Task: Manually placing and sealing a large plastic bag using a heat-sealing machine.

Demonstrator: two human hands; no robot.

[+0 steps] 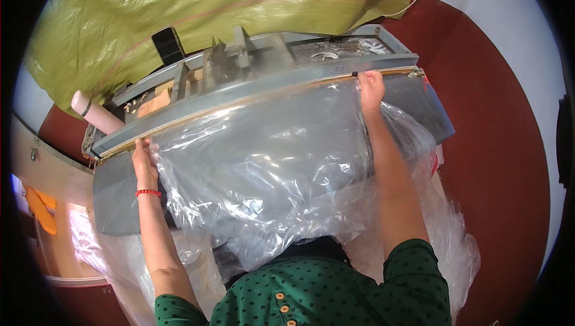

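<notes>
A wide sheet of clear plastic film [263, 146] stretches between my two hands and hangs in wrinkled folds toward my lap. Its far edge lies along a long grey metal bar [251, 99] with a brownish strip on its near side. My left hand [144, 161] pinches the film's left corner at the bar, near its left end. Toward the right end of the bar, my right hand [371, 89] grips the film's other corner with fingers closed. Under the film is a dark grey flat surface [117, 194], showing at both sides.
Behind the bar runs a grey metal frame [395, 41] with open compartments. A pink cylinder [96, 113] leans at its left, and a dark phone [168, 45] stands at the back. A yellow-green woven sheet [227, 2] hangs behind. More film [443, 230] bunches at right above the red floor [503, 146].
</notes>
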